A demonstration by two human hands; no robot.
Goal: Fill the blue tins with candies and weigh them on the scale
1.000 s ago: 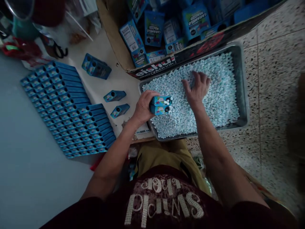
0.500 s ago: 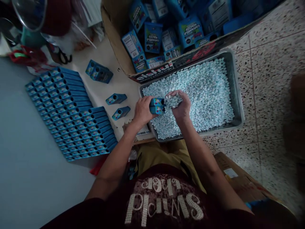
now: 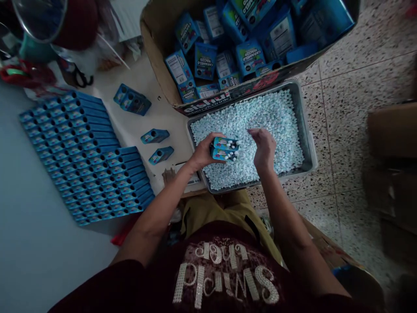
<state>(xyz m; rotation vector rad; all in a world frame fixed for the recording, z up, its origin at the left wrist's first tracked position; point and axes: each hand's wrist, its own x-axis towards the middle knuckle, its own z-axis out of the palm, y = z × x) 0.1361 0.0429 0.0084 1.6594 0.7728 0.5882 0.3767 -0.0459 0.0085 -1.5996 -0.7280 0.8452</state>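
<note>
My left hand [image 3: 202,153] grips two small blue candy boxes [image 3: 222,154] side by side, over the left part of a metal tray [image 3: 312,150]. Pale candies show at the boxes' openings, which face right. Beneath both hands, the tray holds a thick layer of small pale-blue candies [image 3: 276,117]. To the right of the boxes, and apart from them, my right hand [image 3: 265,150] is loosely curved with its fingers stretched out. No candies are visible in it, though part of its palm is hidden.
Stacked blue boxes [image 3: 87,161] fill the table's left side. Nearer the tray lie a single blue box [image 3: 155,136], another box [image 3: 161,155] and a pair of boxes [image 3: 133,100]. Behind the tray, a cardboard carton [image 3: 156,56] holds more boxes. Scissors [image 3: 81,78] lie at upper left.
My right hand has moved right, away from the boxes, and the heap of candies it held is gone from view. Candies now show at the boxes' openings. My left hand has shifted slightly right.
</note>
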